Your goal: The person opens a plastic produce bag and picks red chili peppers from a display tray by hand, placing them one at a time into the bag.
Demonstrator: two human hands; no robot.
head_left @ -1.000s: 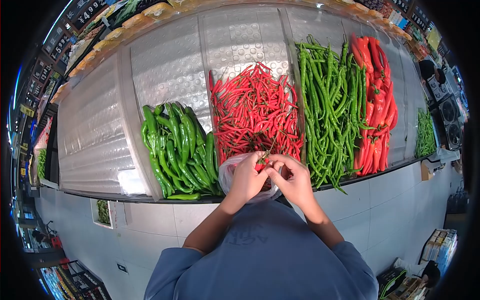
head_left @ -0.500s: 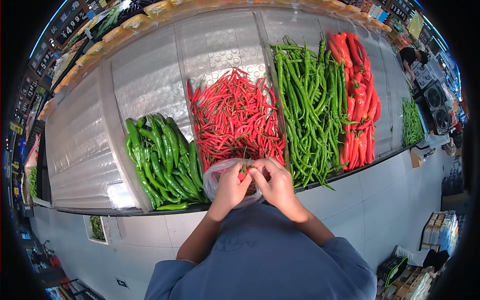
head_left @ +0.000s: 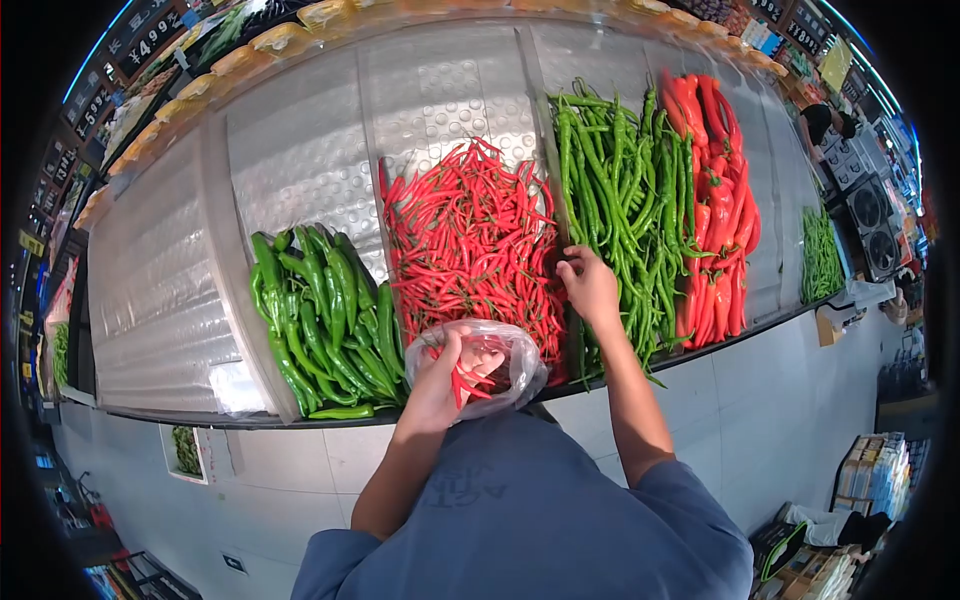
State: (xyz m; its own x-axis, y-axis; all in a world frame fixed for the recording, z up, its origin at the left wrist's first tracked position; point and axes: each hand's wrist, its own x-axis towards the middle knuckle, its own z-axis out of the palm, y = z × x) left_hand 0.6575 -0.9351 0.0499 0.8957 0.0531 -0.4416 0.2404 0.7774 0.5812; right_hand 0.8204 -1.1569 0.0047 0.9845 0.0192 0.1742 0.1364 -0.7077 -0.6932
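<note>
My left hand (head_left: 436,392) is closed around a few small red chilies (head_left: 466,384) at the mouth of a clear plastic bag (head_left: 522,362). The bag hangs against the front edge of the display. Over the divider between the red and green chilies hovers my right hand (head_left: 594,288). Its thumb and index finger are slightly apart, and nothing shows between them. Just left of those fingertips lies a heap of thin red chilies (head_left: 470,225). Long green chilies (head_left: 625,190) lie beside and beyond that hand.
Thick green peppers (head_left: 325,310) fill the bin's front on the left. Large red peppers (head_left: 718,200) lie right of the long green chilies. Upright clear dividers (head_left: 535,90) separate the sections. A person (head_left: 826,120) is at the far right. A white crate (head_left: 187,453) stands on the floor.
My hands were together over the bag. The right hand has moved forward and right to the divider; the left has stayed by the bag, turned palm up with red chilies showing.
</note>
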